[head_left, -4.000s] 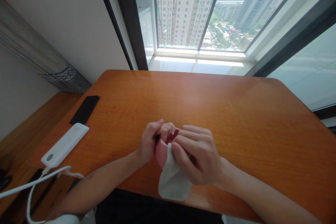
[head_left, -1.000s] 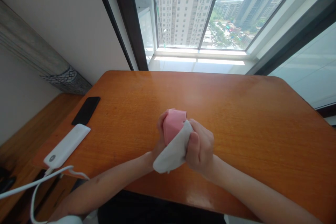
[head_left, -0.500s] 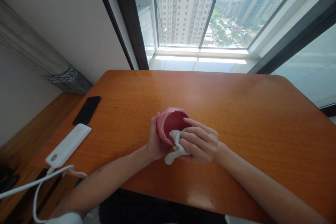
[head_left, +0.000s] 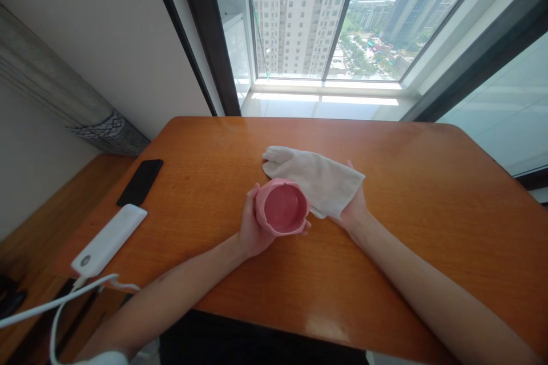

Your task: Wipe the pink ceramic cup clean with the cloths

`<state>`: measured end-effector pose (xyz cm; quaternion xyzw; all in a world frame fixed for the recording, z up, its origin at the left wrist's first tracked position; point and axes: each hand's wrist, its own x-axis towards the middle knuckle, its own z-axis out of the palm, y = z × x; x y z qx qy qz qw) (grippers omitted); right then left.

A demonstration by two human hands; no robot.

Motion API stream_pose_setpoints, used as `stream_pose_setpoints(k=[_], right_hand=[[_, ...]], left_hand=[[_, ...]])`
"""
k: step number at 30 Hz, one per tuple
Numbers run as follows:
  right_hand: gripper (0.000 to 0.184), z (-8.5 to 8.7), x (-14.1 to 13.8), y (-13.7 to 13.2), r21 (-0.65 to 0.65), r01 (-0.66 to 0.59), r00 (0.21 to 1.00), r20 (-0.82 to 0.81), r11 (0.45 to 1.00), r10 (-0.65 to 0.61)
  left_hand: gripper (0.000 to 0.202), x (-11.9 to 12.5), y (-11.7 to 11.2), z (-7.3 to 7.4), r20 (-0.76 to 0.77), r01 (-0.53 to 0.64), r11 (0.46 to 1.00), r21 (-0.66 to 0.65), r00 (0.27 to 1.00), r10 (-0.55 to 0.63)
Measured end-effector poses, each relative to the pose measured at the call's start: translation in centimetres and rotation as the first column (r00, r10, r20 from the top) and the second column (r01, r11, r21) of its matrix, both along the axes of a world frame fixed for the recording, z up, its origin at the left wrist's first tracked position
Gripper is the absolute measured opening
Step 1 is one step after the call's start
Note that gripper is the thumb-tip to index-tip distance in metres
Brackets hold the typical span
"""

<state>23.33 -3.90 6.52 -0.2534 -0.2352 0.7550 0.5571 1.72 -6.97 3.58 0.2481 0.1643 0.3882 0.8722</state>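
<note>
A pink bowl-like pot (head_left: 286,209) with a faceted rim sits in my left hand (head_left: 254,228). The fingers wrap round its side and underneath, and its opening faces up towards me, with nothing visible inside. A white cloth (head_left: 319,179) spreads over my right hand (head_left: 354,208), just beyond and to the right of the pot. The thumb tip pokes out past the cloth's far edge, while most of that hand's fingers are hidden beneath it. The cloth's folded left end reaches behind the pot.
A wooden table (head_left: 406,251) lies under both hands. At its left side are a black phone (head_left: 140,182) and a white power bank (head_left: 109,239) with a white cable (head_left: 55,299) plugged in. A window (head_left: 317,28) is beyond the far edge.
My right hand has pulled the cloth out of the pot and moved away to the upper right. The bunched cloth is now spread out. The pot, still in my left hand, faces more upward.
</note>
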Motion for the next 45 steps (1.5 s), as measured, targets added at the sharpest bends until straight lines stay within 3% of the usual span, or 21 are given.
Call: stream_pose_setpoints(k=[3,7,11,14,17,19,21,23,26,30,33,35,36,37,38,40,41,43,45], right_hand=[[0.093,0.5,-0.5,-0.6,-0.046,-0.059,0.997,-0.047,0.997,0.057],[0.097,0.2,-0.9,-0.8,-0.004,-0.033,0.989,0.145,0.999,0.033],[0.073,-0.2,-0.4,-1.8,-0.055,0.089,0.911,0.408,0.995,-0.059],[0.051,-0.4,1.4,-4.8,-0.084,0.13,0.786,0.617,0.988,-0.051],[0.044,-0.8,4.0,-9.5,-0.042,0.102,0.654,0.755,0.994,-0.036],[0.045,-1.1,5.7,-12.5,0.098,0.052,0.504,0.857,0.994,-0.111],[0.047,-1.2,7.1,-14.7,0.244,-0.094,0.291,0.934,0.965,-0.208],[0.05,-1.2,8.2,-16.1,0.316,-0.268,0.141,0.947,0.91,-0.288],[0.06,-0.8,9.4,-16.6,0.414,-0.462,0.048,0.895,0.784,-0.444],[0.067,-0.7,10.8,-16.2,0.484,-0.7,-0.078,0.679,0.525,-0.73],[0.054,-0.8,11.0,-16.2,0.437,-0.829,-0.037,0.58,0.349,-0.814],[0.039,-0.8,10.4,-16.3,0.438,-0.85,0.048,0.618,0.293,-0.785],[0.033,-0.8,9.9,-16.3,0.459,-0.836,0.096,0.662,0.3,-0.743],[0.03,-0.7,9.3,-16.2,0.502,-0.793,0.142,0.705,0.347,-0.695],[0.026,-0.5,8.7,-15.9,0.558,-0.707,0.184,0.738,0.434,-0.649],[0.016,-0.2,7.5,-14.8,0.619,-0.387,0.236,0.783,0.683,-0.576],[0.01,-0.1,7.0,-13.8,0.588,-0.181,0.254,0.802,0.788,-0.541],[0.024,-0.1,6.5,-11.2,0.398,0.127,0.31,0.854,0.909,-0.418],[0.037,-0.5,6.6,-8.3,0.23,0.192,0.37,0.884,0.954,-0.287]], left_hand=[[0.086,-0.1,-0.1,-0.2,0.008,0.021,1.0,0.0,1.0,-0.021],[0.085,0.1,-0.2,0.2,-0.025,-0.018,1.0,-0.001,1.0,0.018],[0.077,0.2,-0.1,0.7,-0.052,-0.132,0.991,-0.003,0.99,0.132],[0.07,-0.1,0.1,0.9,-0.07,-0.195,0.98,-0.042,0.979,0.191],[0.068,-0.3,0.4,0.9,-0.066,-0.239,0.968,-0.079,0.97,0.234],[0.069,-0.3,0.5,0.8,-0.063,-0.255,0.962,-0.093,0.966,0.25],[0.069,-0.3,0.6,0.6,-0.064,-0.258,0.96,-0.107,0.965,0.253],[0.07,-0.3,0.7,0.5,-0.069,-0.262,0.957,-0.129,0.965,0.254],[0.072,-0.3,0.7,0.2,-0.073,-0.253,0.953,-0.168,0.967,0.244],[0.071,-0.3,0.6,0.0,-0.051,-0.247,0.95,-0.193,0.969,0.241],[0.07,-0.3,0.6,0.2,-0.027,-0.248,0.948,-0.201,0.968,0.248],[0.068,-0.2,0.5,0.3,-0.01,-0.246,0.945,-0.214,0.968,0.25],[0.068,-0.2,0.5,0.3,-0.003,-0.244,0.944,-0.222,0.968,0.25],[0.067,-0.2,0.6,0.3,0.0,-0.243,0.942,-0.231,0.968,0.25],[0.067,-0.2,0.6,0.4,-0.001,-0.243,0.94,-0.239,0.968,0.25],[0.067,-0.2,0.6,0.4,-0.017,-0.247,0.936,-0.251,0.968,0.251],[0.067,-0.1,0.6,0.4,-0.03,-0.259,0.931,-0.258,0.965,0.26],[0.063,0.0,0.6,0.4,-0.052,-0.305,0.913,-0.271,0.952,0.303],[0.057,0.0,0.6,0.5,-0.057,-0.354,0.893,-0.278,0.934,0.353]])
